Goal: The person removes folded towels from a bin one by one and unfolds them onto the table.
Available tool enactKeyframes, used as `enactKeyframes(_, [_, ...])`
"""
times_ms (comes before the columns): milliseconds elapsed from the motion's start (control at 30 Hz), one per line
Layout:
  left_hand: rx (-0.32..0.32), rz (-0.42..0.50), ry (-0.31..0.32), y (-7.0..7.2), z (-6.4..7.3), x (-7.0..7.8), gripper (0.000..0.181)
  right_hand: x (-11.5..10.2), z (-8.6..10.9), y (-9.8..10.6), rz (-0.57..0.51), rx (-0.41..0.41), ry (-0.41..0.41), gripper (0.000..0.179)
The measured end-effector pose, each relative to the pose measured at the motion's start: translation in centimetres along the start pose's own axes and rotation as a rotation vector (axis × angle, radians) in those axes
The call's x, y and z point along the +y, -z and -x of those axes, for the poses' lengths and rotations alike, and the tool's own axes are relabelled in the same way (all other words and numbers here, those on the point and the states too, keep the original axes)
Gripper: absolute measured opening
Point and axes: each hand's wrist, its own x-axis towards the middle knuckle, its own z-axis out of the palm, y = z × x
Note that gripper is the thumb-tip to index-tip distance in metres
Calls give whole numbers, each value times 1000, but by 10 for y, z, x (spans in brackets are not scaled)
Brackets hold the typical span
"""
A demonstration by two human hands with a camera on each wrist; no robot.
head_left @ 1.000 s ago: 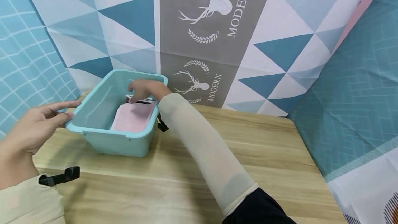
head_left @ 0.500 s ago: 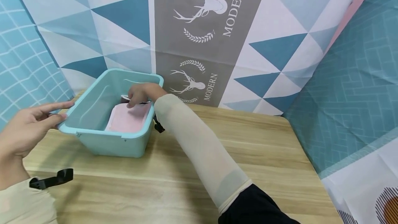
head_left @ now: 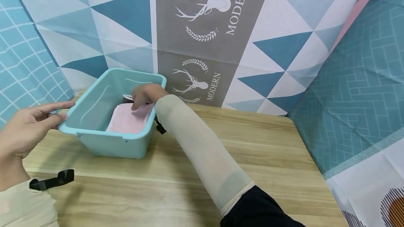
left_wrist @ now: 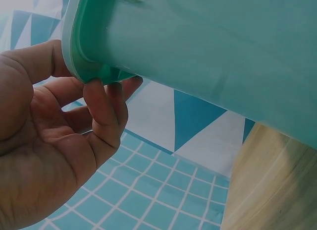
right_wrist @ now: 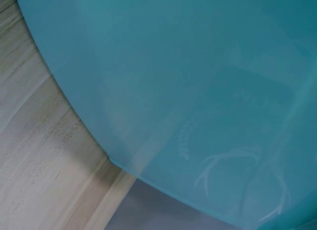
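A light-blue plastic storage bin (head_left: 104, 134) stands at the left of the table. My left hand (head_left: 29, 127) grips its near left rim corner; in the left wrist view the fingers (left_wrist: 101, 106) curl under the rim. My right hand (head_left: 144, 94) reaches over the right wall into the bin, fingers bent downward. One fingertip is at the back edge of a pale pink, soft-looking square item (head_left: 129, 120) inside. Behind that item a dark thing with a white edge (head_left: 127, 98) shows partly. I cannot tell whether the right hand holds it. The bin wall hides that hand in the right wrist view.
The wood-grain table (head_left: 227, 153) extends right and forward of the bin. A patterned cloth backdrop (head_left: 202, 38) rises right behind it, with blue tile-print cloth (head_left: 28, 52) at the left. A black strap (head_left: 52, 180) sticks out from the left wrist.
The right hand has lowered slightly into the bin, and the white-edged dark thing behind the pink item has sunk lower. The left hand stays on the rim. The head view shifted slightly.
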Motion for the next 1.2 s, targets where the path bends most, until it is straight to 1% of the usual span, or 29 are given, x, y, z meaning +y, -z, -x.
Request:
enactKeyframes(100, [5,-2,8,0,1,-1,39,-1,-1,0,14,-6,-52,38])
enactKeyframes(233, [-6,70,-3,2,1,-4,39,-6,0,2,46,1,-110,33])
enactKeyframes(333, [-5,101,-10,2,1,-6,39,-9,4,3,51,17,-147,37])
enactKeyframes(433, [5,37,-9,0,1,-4,40,-9,6,3,42,26,-174,40])
enactKeyframes(500, [5,4,-11,-2,2,-3,41,-8,5,2,35,25,-173,40])
enactKeyframes(600, [-6,0,-26,-3,3,-1,42,-4,-1,0,12,22,-147,37])
enactKeyframes(733, [-9,0,-25,-2,3,2,42,-1,-7,0,0,2,-102,32])
enactKeyframes(867, [-17,56,-20,1,2,0,40,1,-8,0,12,-18,-23,22])
enactKeyframes(967, [-8,51,-16,1,0,-1,40,3,-9,1,37,-2,29,25])
enactKeyframes(1067, [-10,-10,-9,0,0,-1,41,5,-8,2,82,22,73,30])
enactKeyframes(1100, [-16,-7,-7,0,0,-1,41,6,-8,2,84,28,84,32])
enactKeyframes(1200, [-24,68,-14,1,0,-1,40,6,-8,1,56,47,136,35])
